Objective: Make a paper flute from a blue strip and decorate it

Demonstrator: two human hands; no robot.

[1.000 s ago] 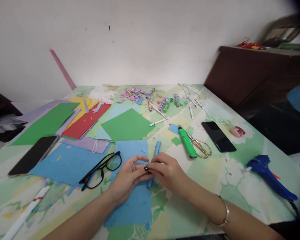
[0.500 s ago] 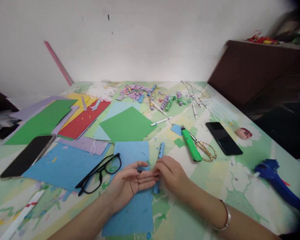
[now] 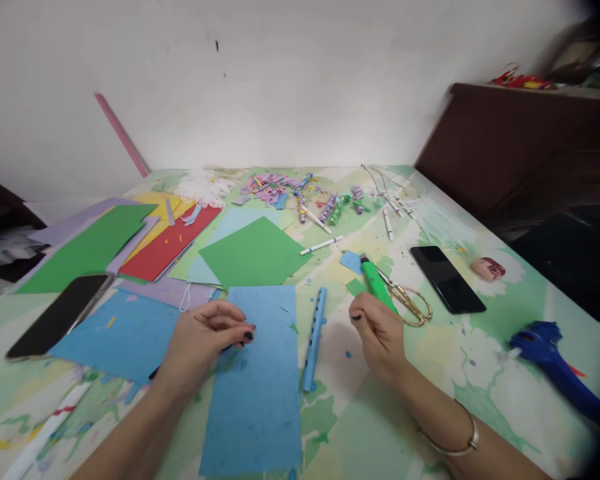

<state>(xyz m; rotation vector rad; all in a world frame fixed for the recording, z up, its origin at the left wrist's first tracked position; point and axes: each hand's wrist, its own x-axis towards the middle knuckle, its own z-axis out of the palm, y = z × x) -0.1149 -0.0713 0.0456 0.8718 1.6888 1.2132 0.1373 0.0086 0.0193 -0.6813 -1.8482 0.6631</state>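
Note:
My left hand (image 3: 205,340) hovers over the left edge of a blue paper strip (image 3: 260,413), its fingers curled in and its thumb close against them. Whether anything is pinched there I cannot make out. Beneath this hand lie black-framed glasses, hidden but for a dark tip. My right hand (image 3: 380,333) is closed in a fist beside a green box cutter (image 3: 377,280), the thumb pressed on the fingers; any content is hidden. Between the hands lies a rolled blue paper tube (image 3: 314,340) with a row of dark holes or spots, touched by neither hand.
Gold-handled scissors (image 3: 411,303), a black phone (image 3: 447,279) and a blue tool (image 3: 550,360) lie to the right. Coloured sheets, with a green sheet (image 3: 255,253) among them, and another phone (image 3: 60,313) are to the left. Paper scraps (image 3: 273,188) and several markers lie farther back.
My hands have moved apart: the left shifted left over the glasses and curled its fingers, the right moved right. The blue tube is now uncovered on the table.

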